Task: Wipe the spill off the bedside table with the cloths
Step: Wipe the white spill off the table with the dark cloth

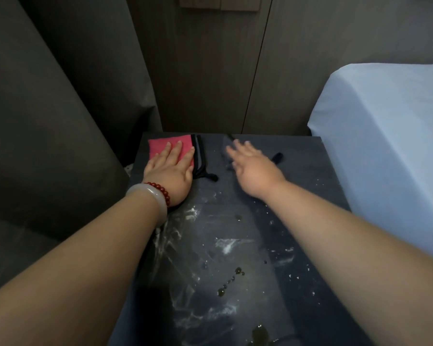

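Pressing flat on the red cloth (171, 147), the left hand (169, 168) has its fingers (176, 152) spread open across it at the far left corner of the bedside table (308, 176); nothing gripped. A grey-black striped cloth (199, 156) lies just beside the red one, touching the thumb side. The right hand (254, 168), blurred, hovers open over a dark cloth (276, 157) near the table's far middle, fingers extended, contact unclear. The spill (225, 248), white smears and dark droplets, covers the near half, below both hands. Two bracelets (155, 196) sit on the left wrist.
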{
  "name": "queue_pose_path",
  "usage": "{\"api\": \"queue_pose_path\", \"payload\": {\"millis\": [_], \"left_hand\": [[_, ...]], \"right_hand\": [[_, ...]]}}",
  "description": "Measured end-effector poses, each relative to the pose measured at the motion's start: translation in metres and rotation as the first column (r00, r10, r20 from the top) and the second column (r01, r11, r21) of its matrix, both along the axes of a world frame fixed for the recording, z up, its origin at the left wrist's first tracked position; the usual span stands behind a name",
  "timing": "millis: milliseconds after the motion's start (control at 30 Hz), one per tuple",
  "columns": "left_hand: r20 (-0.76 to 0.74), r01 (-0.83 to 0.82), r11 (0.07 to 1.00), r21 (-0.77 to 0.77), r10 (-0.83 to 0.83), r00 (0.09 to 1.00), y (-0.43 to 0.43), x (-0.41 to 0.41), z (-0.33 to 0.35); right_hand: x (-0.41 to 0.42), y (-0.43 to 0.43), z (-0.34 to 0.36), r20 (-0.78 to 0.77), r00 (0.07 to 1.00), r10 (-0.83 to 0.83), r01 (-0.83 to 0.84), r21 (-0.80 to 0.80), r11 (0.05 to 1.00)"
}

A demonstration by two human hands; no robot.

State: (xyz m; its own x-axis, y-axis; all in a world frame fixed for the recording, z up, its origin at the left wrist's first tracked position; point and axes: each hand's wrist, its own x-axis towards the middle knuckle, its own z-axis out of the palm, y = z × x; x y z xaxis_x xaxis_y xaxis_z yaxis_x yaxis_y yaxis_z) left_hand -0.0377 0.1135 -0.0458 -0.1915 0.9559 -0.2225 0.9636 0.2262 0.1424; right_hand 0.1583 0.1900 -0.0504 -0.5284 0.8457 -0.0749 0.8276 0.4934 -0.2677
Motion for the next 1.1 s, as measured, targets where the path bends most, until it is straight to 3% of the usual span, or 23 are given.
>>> {"api": "queue_pose_path", "payload": {"millis": [133,300,400,500,567,633,700,833,900,967,1100], "left_hand": [[-0.010,-0.007,1.000,0.024,0.008,1.000,-0.001,0.000,-0.001],[-0.014,-0.007,1.000,0.018,0.008,1.000,-0.001,0.000,-0.002],[-0.021,-0.012,1.000,-0.006,0.012,1.000,0.001,0.000,-0.001],[-0.016,-0.014,1.000,-0.014,0.014,1.000,0.000,0.000,0.000],[-0.019,-0.012,1.000,-0.012,0.011,1.000,0.000,0.001,0.000],[-0.016,-0.012,1.000,-0.009,0.012,1.000,-0.001,0.001,0.000],[-0.014,-0.016,1.000,-0.008,0.016,1.000,-0.001,0.001,0.000],[-0.016,-0.018,0.999,-0.030,0.018,1.000,0.001,0.001,0.001],[-0.028,-0.025,0.999,-0.038,0.024,0.999,0.002,0.001,0.001],[-0.028,-0.014,1.000,-0.025,0.013,1.000,0.002,0.000,0.000],[-0.038,0.002,1.000,0.000,-0.002,0.999,-0.001,-0.001,-0.002]], "right_hand": [[0.025,0.039,0.004,0.061,0.940,-0.336,0.339,-0.047,0.940],[-0.035,-0.008,0.005,-0.015,0.998,0.055,-0.056,-0.035,0.998],[-0.015,-0.028,0.003,-0.039,0.990,0.136,-0.136,-0.022,0.990],[0.040,-0.024,0.003,-0.051,0.995,-0.086,0.086,-0.011,0.996],[0.075,-0.020,0.004,-0.018,0.943,-0.332,0.331,-0.014,0.943],[0.079,-0.025,0.004,0.026,0.900,-0.435,0.435,-0.002,0.901],[0.055,-0.045,0.004,0.001,0.934,-0.358,0.358,0.022,0.934],[-0.002,-0.107,0.001,-0.109,0.993,-0.036,0.040,0.035,0.999],[-0.002,-0.118,0.000,-0.085,0.996,0.016,-0.014,0.029,0.999],[0.019,-0.106,0.001,-0.054,0.997,-0.062,0.064,0.036,0.997],[0.079,-0.079,0.005,0.025,0.911,-0.412,0.413,-0.014,0.911]]}}
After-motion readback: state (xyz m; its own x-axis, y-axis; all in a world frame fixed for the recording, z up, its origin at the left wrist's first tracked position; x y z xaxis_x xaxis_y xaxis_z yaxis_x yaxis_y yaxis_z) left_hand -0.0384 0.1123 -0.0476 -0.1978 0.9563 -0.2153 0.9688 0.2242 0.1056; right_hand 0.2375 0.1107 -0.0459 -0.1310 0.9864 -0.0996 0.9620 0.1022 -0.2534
